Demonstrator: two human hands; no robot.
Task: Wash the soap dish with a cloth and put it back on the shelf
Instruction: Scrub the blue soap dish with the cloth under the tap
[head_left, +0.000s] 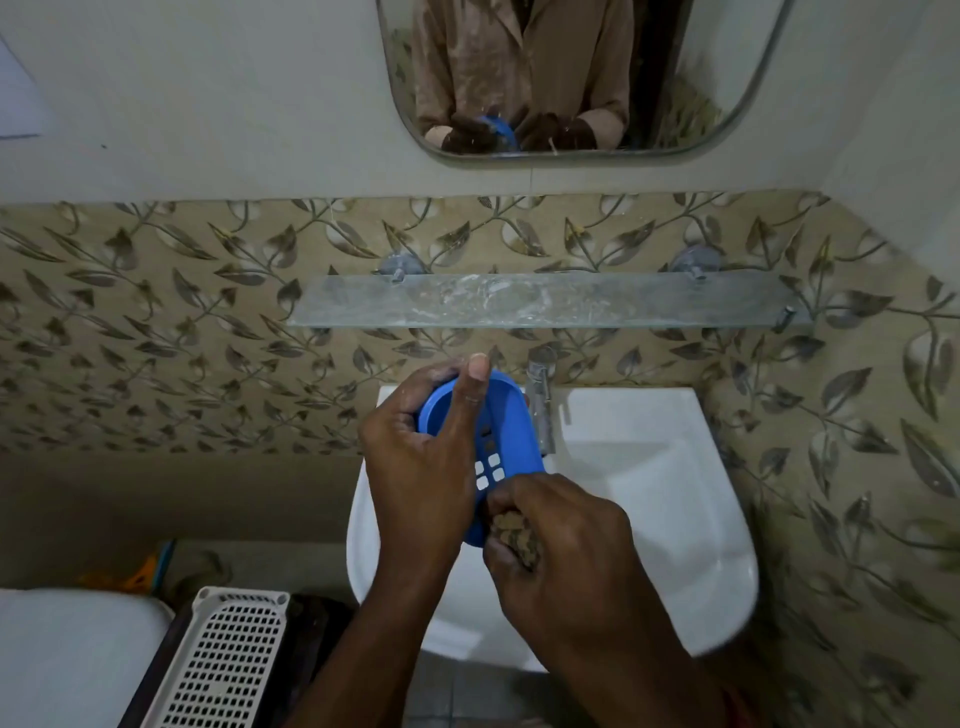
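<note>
A blue plastic soap dish with square drain holes is held tilted over the left side of the white sink. My left hand grips it, thumb laid across its inside. My right hand is closed on a small brownish cloth pressed against the dish's near end. The glass shelf on the wall above the sink has nothing standing on it.
A chrome tap stands at the back of the sink, just right of the dish. A mirror hangs above the shelf. A white perforated basket and a white toilet cistern lid sit lower left.
</note>
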